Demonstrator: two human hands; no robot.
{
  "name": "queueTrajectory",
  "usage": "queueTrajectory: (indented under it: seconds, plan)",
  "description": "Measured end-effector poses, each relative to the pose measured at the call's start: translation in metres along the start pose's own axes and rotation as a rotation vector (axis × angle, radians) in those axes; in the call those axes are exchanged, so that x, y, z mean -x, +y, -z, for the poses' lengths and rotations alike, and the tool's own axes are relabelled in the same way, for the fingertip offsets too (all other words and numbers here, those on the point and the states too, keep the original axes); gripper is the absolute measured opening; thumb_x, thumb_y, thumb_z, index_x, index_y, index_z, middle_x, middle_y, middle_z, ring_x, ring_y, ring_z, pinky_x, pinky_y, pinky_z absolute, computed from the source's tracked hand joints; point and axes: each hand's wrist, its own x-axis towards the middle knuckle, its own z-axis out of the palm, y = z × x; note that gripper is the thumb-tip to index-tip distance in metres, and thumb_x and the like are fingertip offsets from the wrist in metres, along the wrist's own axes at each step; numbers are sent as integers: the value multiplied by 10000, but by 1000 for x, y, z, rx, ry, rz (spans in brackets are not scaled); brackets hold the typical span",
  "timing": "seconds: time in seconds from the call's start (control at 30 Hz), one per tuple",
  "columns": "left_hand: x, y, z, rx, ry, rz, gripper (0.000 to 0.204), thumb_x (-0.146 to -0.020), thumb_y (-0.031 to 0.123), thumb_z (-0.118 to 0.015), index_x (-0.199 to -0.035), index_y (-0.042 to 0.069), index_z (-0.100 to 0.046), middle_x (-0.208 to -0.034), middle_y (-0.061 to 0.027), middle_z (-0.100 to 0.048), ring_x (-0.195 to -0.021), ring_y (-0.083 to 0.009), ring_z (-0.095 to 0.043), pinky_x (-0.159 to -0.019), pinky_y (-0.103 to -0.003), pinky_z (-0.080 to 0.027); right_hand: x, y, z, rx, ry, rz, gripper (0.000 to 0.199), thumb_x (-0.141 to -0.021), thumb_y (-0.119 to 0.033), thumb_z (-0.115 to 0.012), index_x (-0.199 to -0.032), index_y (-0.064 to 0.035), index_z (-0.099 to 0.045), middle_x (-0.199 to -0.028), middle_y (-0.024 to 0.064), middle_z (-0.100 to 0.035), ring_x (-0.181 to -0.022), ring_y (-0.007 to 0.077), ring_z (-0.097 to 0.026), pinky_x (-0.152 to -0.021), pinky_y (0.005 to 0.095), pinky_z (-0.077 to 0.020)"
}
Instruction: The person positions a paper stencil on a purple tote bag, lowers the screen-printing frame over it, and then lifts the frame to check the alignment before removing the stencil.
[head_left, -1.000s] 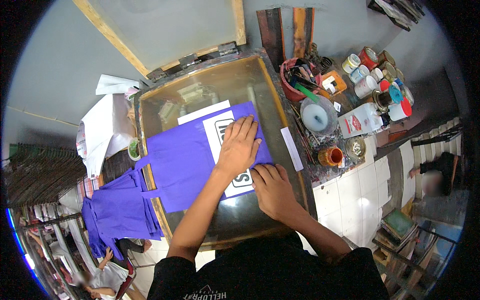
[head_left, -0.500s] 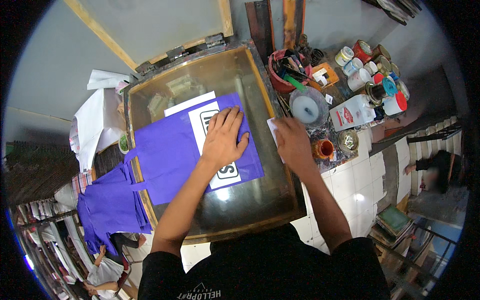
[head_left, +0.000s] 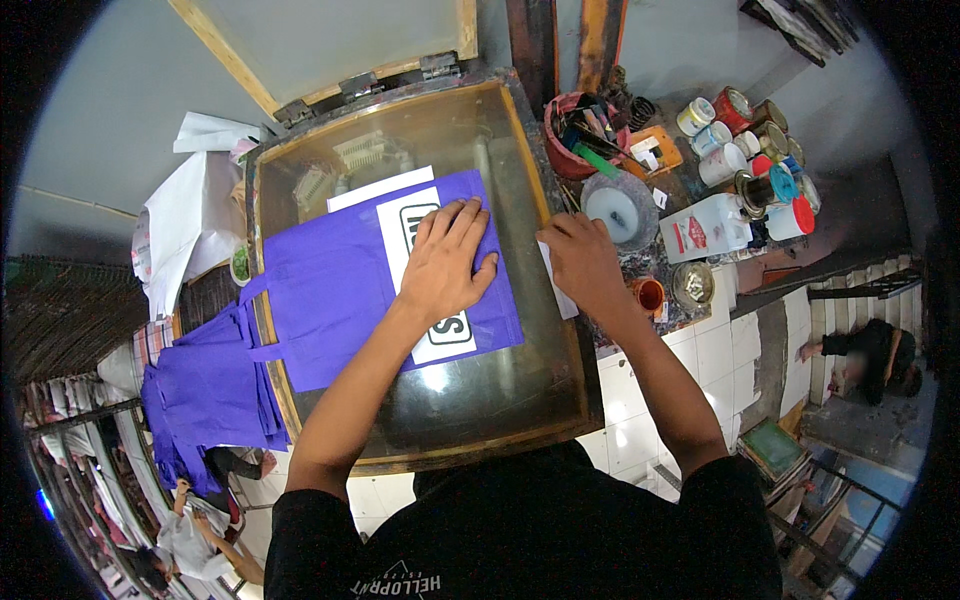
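Observation:
My left hand [head_left: 450, 265] lies flat with fingers stretched out on a white sheet [head_left: 398, 225] bearing bold black lettering in rounded frames. The sheet is on a purple cloth bag [head_left: 330, 290] with two handles, spread over a framed glass tabletop [head_left: 480, 400]. At the tabletop's right edge, my right hand [head_left: 585, 262] is closed, its fingertips pinching the upper end of a narrow white strip [head_left: 557, 285]. The underside of the fingers is hidden. Another white sheet [head_left: 375, 190] sticks out beyond the bag's far edge.
More purple bags [head_left: 205, 390] hang off the left side. On the right bench stand a pink bucket of tools [head_left: 570, 155], a tub of pale liquid [head_left: 615, 215], a white jug [head_left: 705, 230], an orange-stained cup [head_left: 648, 294] and several paint cans [head_left: 722, 165]. Other people are in the background.
My right hand's fingers have drawn in at the strip's upper end, and more of the strip shows. My left hand stays on the lettered sheet. The whole view has shifted slightly.

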Motion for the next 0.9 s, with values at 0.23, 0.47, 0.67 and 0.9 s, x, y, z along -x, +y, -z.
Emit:
queueTrajectory:
  seconds: [0.23, 0.47, 0.67, 0.9]
  plan:
    - [0, -2, 1, 10, -3, -4, 599, -904, 282, -688, -1398, -34, -567, -1523, -189, -529, -1401, -376, -470, -1188, -516, -354, -8, 7, -1, -271, 84, -143, 168, -903, -65, -699, -1071, -66, -716, -1061, 148, -639, -1051, 393, -616, -921, 505, -487]
    - [1, -3, 2, 24, -9, 6, 599, -895, 285, -699, -1387, -34, -575, -1520, -184, -533, -1402, -374, -471, -1187, -515, -358, 34, -9, 22, -371, 247, -78, 190, -973, 2, -633, -1155, -47, -654, -1161, 197, -686, -1117, 414, -644, -967, 487, -505]
    - [0, -2, 1, 14, -12, -2, 598, -904, 312, -690, -1375, -41, -585, -1510, -199, -537, -1399, -373, -473, -1194, -520, -350, 38, -38, 78, -504, 201, -378, 294, -994, -32, -674, -1284, -39, -627, -1095, 169, -736, -951, 328, -743, -847, 406, -576]
    - [-3, -4, 0, 19, -29, -8, 590, -870, 286, -721, -1362, -17, -599, -1534, -193, -523, -1405, -384, -472, -1182, -524, -356, -19, -37, 2, -767, -1, -578, 482, -890, 14, -755, -1346, 1, -599, -1056, 129, -735, -897, 195, -717, -807, 329, -578]
